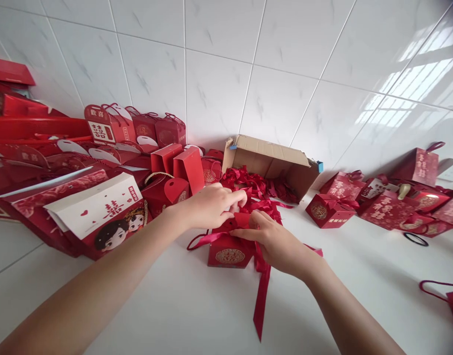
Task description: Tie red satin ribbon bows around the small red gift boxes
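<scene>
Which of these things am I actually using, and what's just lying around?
In use:
small red box, both hands at its top
red ribbon beside it
probably the cardboard carton with more ribbon

Seemingly just about:
black ring
cartoon-couple bag

Bright, soft daylight fills the room, and the strongest glare sits on the right of the tiled wall (219, 98), where a barred window's reflection (415, 81) gleams. Only faint, soft-edged shadows lie on the white bench (163, 315). The wide view makes the grout lines (185, 84) lean and stretches things toward the edges, and the upper right corner turns dark.
</scene>
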Demonstrator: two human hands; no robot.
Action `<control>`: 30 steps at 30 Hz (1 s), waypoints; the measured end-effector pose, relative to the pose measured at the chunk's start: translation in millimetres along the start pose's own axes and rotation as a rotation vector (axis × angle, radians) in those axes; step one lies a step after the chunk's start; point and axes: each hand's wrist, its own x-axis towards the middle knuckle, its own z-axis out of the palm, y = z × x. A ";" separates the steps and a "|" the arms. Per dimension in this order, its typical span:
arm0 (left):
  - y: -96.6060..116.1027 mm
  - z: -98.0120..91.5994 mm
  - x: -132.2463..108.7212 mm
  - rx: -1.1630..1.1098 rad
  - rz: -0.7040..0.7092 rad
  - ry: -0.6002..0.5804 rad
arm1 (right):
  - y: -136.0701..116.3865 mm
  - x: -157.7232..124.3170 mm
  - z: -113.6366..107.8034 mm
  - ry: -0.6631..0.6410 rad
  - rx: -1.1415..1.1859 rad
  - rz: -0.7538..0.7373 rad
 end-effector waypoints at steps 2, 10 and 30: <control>-3.6 -3.8 -1.5 0.007 -0.004 -0.026 | 0.2 0.1 -1.4 -0.011 0.010 0.014; -10.5 3.7 2.3 0.002 0.063 -0.034 | -0.3 1.5 -1.6 0.021 0.005 0.038; -0.1 4.3 3.8 -0.436 -0.075 -0.239 | -2.8 2.2 -3.2 0.041 0.064 0.046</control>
